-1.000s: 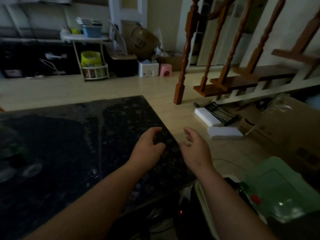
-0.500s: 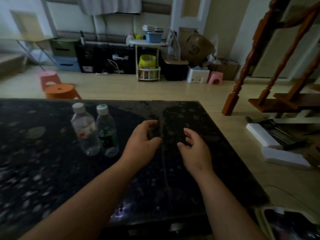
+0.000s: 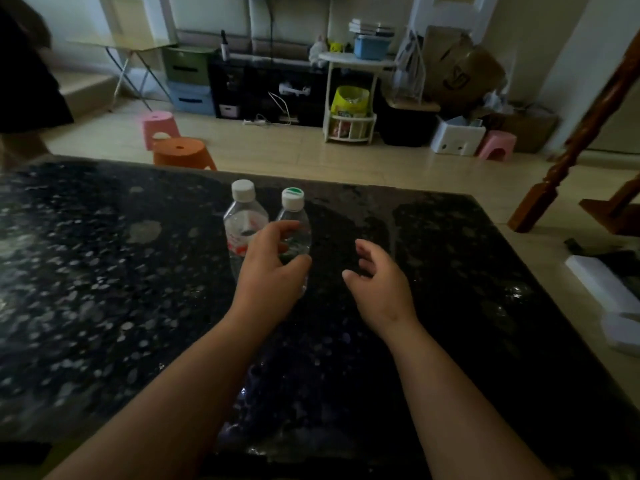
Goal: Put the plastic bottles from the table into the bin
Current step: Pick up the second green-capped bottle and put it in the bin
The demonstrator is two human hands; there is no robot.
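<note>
Left hand [image 3: 268,271] spread, hiding lower bottles [image 3: 294,223]; right hand [image 3: 377,285] loosely spread, empty.

Two bottles are set upright side by side on the table [image 3: 104,271]: the left bottle [image 3: 241,225] just beside the right bottle [image 3: 294,220]. Two stools [image 3: 181,152] are placed behind the table's far edge.

Dim indoor view, brightest on the pale floor [image 3: 277,147] and walls beyond the dark speckled table [image 3: 104,271], soft glare patches on the tabletop, forearms in shadow, slight motion blur overall, stair post [image 3: 571,150] smeared, wide-angle bending toward the edges
</note>
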